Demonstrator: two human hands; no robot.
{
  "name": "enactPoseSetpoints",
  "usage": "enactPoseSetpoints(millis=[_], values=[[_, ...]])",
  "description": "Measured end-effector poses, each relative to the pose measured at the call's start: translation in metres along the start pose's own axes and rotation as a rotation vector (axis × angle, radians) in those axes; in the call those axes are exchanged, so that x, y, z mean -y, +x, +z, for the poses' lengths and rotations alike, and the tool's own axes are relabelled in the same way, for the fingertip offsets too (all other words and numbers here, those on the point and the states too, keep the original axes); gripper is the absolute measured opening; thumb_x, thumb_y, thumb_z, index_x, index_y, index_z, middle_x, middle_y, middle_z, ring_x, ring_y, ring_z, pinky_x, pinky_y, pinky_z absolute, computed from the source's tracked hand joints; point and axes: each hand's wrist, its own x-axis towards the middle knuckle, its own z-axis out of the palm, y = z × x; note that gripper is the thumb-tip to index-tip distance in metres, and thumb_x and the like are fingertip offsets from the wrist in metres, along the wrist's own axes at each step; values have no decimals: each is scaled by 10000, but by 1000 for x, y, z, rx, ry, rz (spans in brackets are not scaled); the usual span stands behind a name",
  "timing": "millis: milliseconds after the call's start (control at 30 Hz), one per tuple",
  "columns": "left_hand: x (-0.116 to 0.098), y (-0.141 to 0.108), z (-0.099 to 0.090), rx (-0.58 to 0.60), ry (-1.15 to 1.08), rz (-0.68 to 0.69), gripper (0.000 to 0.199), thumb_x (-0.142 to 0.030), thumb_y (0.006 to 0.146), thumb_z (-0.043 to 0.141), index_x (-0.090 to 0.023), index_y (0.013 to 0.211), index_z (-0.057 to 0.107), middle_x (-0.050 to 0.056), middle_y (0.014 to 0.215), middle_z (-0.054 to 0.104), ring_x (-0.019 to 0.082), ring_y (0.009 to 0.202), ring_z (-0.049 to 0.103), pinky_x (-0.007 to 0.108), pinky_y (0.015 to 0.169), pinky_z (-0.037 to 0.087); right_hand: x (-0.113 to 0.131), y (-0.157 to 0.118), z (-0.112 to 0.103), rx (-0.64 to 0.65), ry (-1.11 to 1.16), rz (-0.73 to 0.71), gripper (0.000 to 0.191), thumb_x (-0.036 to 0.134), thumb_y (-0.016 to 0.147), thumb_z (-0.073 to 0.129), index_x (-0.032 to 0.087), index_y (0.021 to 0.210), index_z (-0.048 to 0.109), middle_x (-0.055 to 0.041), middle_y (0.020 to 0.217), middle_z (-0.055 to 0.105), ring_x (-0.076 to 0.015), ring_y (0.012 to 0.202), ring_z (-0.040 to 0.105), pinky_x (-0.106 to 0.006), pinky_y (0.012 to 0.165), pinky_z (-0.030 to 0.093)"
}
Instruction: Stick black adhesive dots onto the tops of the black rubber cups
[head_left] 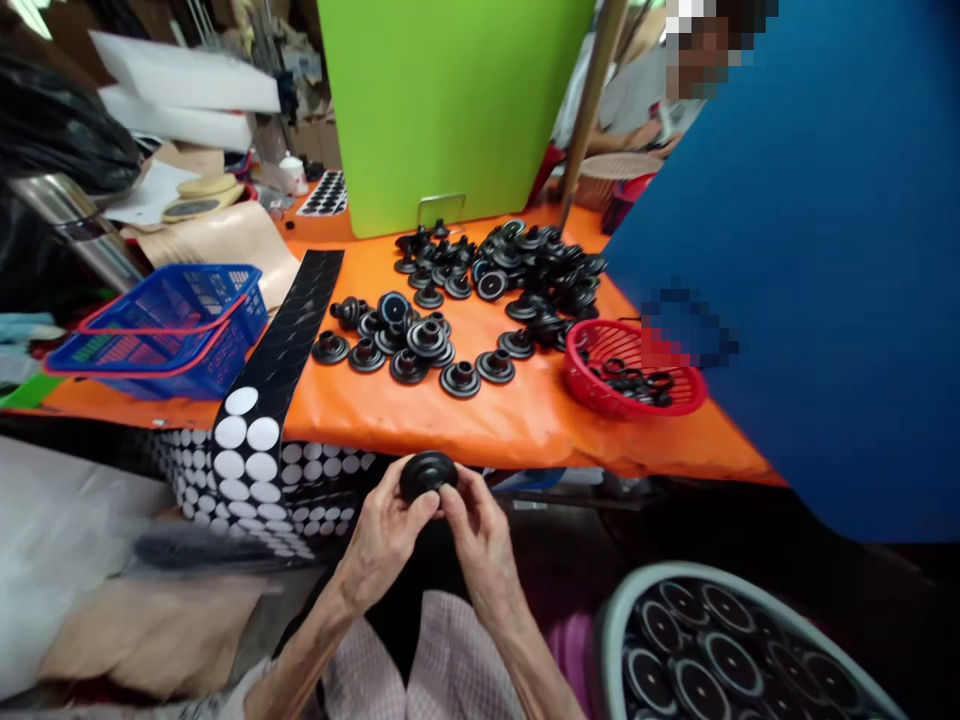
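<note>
the left hand [386, 532] and right hand [480, 535] both grip a black rubber flanged part [427, 476] from opposite sides, its rim pinched closed between them, held low and just short of the edge of the orange-covered desk [525, 430]. the part is round, shows no long axis, and sits centred between the hands, neither hand clearly nearer.

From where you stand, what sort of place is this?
Probably a small hand-assembly workshop: black moulded parts heaped on an orange-covered table, a black strip of white dots, and a round tray of black discs.
</note>
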Motion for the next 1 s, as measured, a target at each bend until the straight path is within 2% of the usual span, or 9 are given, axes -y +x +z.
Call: enactPoseSetpoints(millis=[100,200,300,400,567,700,833,933,1000], values=[[-5,14,2,56,-69,2,389,-319,829,668,-192,1178,556,71,1238,622,206,1173,573,302,993,471,10,8,-1,-21,102,10,354,492,852,579,218,1075,602,-54,1029,673,-204,955,626,-341,852,524],[-12,25,0,43,-122,3,446,-274,739,760,-205,1127,552,46,1182,635,185,1134,580,291,986,447,19,12,-8,11,212,40,371,504,846,593,233,1100,605,-52,1136,662,-206,1061,610,-345,930,498],[-15,28,-8,83,31,-5,436,-265,684,807,-203,1059,594,27,1067,656,164,1007,597,263,884,452,21,13,-15,78,293,96,463,511,837,613,276,1232,560,-45,1251,624,-212,1185,562,-364,999,458],[-13,26,-16,129,153,-3,449,-283,655,830,-201,1052,638,28,1012,654,169,951,581,260,828,437,18,12,-16,149,317,92,438,487,810,665,255,1175,596,-49,1195,653,-219,1158,580,-378,1029,432],[-6,20,-15,91,175,52,392,-325,697,798,-211,1048,665,26,991,628,179,947,562,285,870,426,13,8,-9,116,374,41,402,498,800,671,246,1103,593,-35,1117,647,-206,1093,587,-363,999,447],[-6,14,-10,79,208,64,327,-347,764,735,-207,1052,665,29,974,622,176,942,557,277,864,433,11,5,-6,105,348,43,287,443,818,673,251,1016,595,0,1005,629,-165,984,586,-311,934,461],[-7,12,-5,58,230,58,322,-369,815,672,-198,1087,641,52,1027,647,197,997,578,298,904,448,13,3,-4,80,299,49,258,466,855,611,252,994,577,0,978,631,-170,963,593,-320,918,470],[-8,25,-9,54,288,32,359,-395,825,650,-198,1123,618,65,1057,661,202,995,604,313,902,471,19,15,-11,116,110,22,334,491,882,551,243,1106,569,-41,1097,644,-196,1035,602,-348,943,472],[-11,42,-15,23,321,57,412,-413,806,659,-193,1149,594,70,1043,669,198,945,625,319,863,495,27,35,-23,59,-82,-45,403,491,911,487,242,1225,529,-71,1191,622,-208,1054,603,-372,943,478]])
